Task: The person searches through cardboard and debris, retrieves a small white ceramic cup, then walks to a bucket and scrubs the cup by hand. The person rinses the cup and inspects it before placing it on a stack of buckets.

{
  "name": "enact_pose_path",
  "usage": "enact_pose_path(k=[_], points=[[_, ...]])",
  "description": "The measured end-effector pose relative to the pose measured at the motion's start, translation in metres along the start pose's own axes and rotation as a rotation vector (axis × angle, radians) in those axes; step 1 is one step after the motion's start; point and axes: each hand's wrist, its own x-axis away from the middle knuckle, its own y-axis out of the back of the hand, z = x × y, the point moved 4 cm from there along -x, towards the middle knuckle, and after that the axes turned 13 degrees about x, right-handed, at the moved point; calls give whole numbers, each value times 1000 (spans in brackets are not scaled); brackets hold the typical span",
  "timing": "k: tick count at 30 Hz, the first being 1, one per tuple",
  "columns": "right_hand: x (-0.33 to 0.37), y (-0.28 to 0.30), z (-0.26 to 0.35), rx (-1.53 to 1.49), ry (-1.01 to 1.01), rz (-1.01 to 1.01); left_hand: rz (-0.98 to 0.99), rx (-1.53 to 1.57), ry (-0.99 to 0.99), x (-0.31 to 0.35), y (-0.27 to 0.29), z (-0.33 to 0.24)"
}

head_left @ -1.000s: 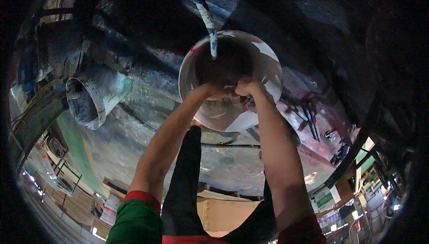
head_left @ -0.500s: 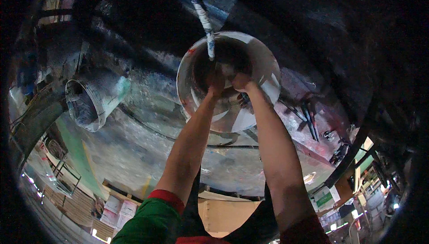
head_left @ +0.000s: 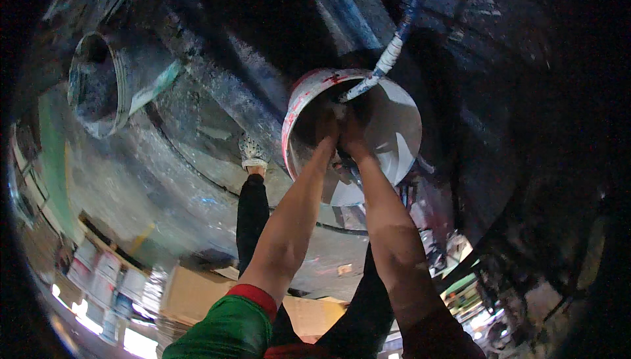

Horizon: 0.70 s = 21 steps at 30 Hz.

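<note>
A white bucket with red stains on its rim is tilted toward me, and both my arms reach into it. Inside, my left hand and my right hand are close together in deep shadow. Their fingers are too dark to make out, and so is anything they may hold. From the upper right a paint-stained hose, partly wrapped in white, comes down over the rim. Its lower end is in the bucket, just beyond my hands; whether they touch it I cannot tell.
Another stained bucket lies tipped at the left. A dark cable curves over the paint-marked floor. My foot in a spotted shoe is left of the white bucket. Cardboard boxes are at the lower edge.
The view has turned, so the white bucket and hose appear further right and the tipped bucket further up and left. My hands remain inside the white bucket, now closer together. My shoe has come into view.
</note>
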Motion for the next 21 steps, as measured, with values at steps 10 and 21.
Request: enact_pose_path(k=[10, 21], points=[[-48, -13, -2, 387, 560, 452, -255, 39, -209, 6, -1, 44], [-71, -39, -5, 505, 505, 614, -356, -69, -219, 14, 12, 12]])
